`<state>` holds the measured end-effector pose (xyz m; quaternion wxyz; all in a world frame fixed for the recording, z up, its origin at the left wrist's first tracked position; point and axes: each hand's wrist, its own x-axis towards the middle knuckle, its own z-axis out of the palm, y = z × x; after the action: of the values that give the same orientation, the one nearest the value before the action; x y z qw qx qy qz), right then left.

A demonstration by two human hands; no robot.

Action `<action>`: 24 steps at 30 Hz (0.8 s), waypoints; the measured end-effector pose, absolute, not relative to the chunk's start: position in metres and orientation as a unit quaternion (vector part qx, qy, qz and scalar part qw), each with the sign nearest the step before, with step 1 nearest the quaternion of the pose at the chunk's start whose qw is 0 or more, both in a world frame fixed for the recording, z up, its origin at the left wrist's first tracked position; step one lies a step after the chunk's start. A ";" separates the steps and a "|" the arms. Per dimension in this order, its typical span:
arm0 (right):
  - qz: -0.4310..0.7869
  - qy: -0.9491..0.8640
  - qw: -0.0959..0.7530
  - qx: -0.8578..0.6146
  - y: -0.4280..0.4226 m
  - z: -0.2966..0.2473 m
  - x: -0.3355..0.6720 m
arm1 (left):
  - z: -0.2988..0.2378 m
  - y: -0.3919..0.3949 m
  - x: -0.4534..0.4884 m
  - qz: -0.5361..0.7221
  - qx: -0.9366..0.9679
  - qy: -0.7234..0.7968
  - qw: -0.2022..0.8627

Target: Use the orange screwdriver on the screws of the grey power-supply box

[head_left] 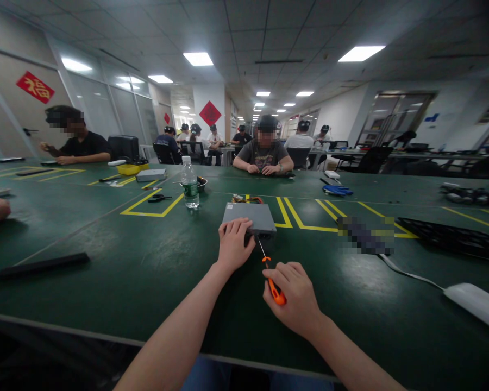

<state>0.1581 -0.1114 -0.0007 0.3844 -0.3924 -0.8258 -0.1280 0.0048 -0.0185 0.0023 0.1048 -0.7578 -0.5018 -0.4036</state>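
Note:
A grey metal computer power supply [257, 214] lies on the green table in front of me, its bundle of coloured wires [246, 199] at the far side. My left hand [234, 244] grips its near left corner, fingers over the top and thumb against the near face. In my right hand [295, 296] is a screwdriver [276, 290] with an orange and black handle. Its thin shaft points up and away, the tip at or very close to the near face of the power supply. Whether the tip touches a screw I cannot make out.
A water bottle [190, 184] stands left of the power supply, before a small bowl [201, 183]. Black strip [43, 266] lies left; blue gloves [337, 190], a black mesh panel [452, 236] and a white corded device [476, 304] lie right. A person [264, 152] sits opposite.

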 end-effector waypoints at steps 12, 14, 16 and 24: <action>-0.123 -0.784 0.430 -0.431 -0.108 -0.003 0.158 | 0.003 -0.018 0.006 -0.404 -0.757 -0.505 0.097; -0.140 -0.804 0.412 -0.405 -0.108 -0.004 0.158 | 0.003 -0.018 0.006 -0.403 -0.758 -0.504 0.098; -0.145 -0.821 0.393 -0.388 -0.109 -0.003 0.158 | 0.002 -0.018 0.006 -0.403 -0.758 -0.504 0.100; -0.091 -0.804 0.410 -0.420 -0.114 0.003 0.158 | 0.002 -0.018 0.006 -0.407 -0.754 -0.503 0.111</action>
<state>0.1583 -0.1137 0.0035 0.4096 -0.4205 -0.8045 -0.0908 0.0063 -0.0184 0.0017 0.1108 -0.7544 -0.5033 -0.4067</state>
